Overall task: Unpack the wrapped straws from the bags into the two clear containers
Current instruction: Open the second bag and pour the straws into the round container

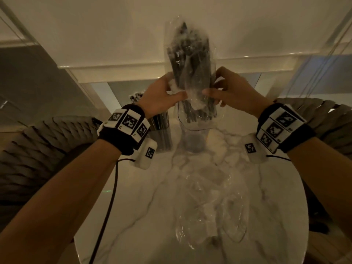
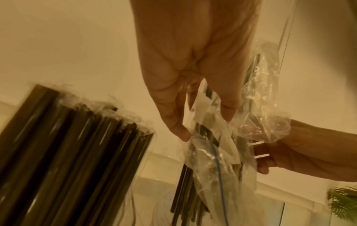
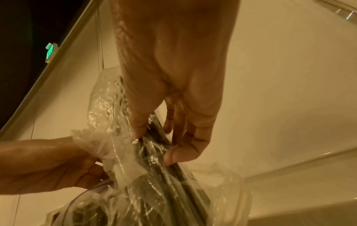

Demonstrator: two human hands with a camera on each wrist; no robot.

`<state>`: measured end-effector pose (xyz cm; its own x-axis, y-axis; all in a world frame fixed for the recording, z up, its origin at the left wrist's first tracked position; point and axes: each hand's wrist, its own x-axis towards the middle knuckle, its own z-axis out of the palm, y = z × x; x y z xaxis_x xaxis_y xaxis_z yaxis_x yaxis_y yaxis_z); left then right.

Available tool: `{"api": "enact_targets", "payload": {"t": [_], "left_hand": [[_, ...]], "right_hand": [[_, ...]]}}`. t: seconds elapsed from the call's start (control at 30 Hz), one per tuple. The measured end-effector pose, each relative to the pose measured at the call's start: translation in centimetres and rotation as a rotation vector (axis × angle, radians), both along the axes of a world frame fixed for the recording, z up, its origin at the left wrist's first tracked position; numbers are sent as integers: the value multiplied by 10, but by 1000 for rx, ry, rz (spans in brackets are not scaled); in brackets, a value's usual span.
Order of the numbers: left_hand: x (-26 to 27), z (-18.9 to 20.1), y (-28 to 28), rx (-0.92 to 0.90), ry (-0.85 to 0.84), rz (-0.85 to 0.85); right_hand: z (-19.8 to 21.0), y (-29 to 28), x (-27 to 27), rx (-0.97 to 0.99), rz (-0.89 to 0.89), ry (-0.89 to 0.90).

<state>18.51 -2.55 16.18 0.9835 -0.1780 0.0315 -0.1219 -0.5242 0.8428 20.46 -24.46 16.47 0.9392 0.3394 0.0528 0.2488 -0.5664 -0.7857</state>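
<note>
A: Straw bag (image 1: 188,60) — where is it held?

B: Upright, between both hands, mouth down over the clear container (image 1: 194,130) just below them. Dark wrapped straws (image 1: 198,113) are seen poking out of the bag's lower end into that container.

A: Left hand (image 1: 162,96)?

B: Closed on the bag's left side; crumpled plastic is pinched between thumb and fingers (image 2: 179,130).

A: Right hand (image 1: 232,90)?

B: Clamped on the bag's right side. In the right wrist view the straws are pinched through the film by thumb and fingertips (image 3: 173,156).

A: Second container?

B: A clear container packed with straws (image 1: 162,130) is seen just below and behind the left wrist — bundle upright, frayed wrapper ends on top (image 2: 108,110).

A: Anything nearer?

B: A crumpled empty bag (image 1: 211,206) is lying on the marble table (image 1: 142,216), well below both hands, toward the person. Wrist bands with square markers (image 1: 127,122) are worn. Woven chair backs (image 1: 38,149) are seen outside both forearms.
</note>
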Motion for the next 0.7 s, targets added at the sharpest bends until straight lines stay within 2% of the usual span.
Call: {"api": "enact_targets", "payload": {"t": [0.47,0.7], "left_hand": [[6,18,2,142,-84,21],[6,17,4,119,-158,70]], "right_hand": [[3,10,-4,146,-56,-3],[1,12,-3,195,-71,18]]}}
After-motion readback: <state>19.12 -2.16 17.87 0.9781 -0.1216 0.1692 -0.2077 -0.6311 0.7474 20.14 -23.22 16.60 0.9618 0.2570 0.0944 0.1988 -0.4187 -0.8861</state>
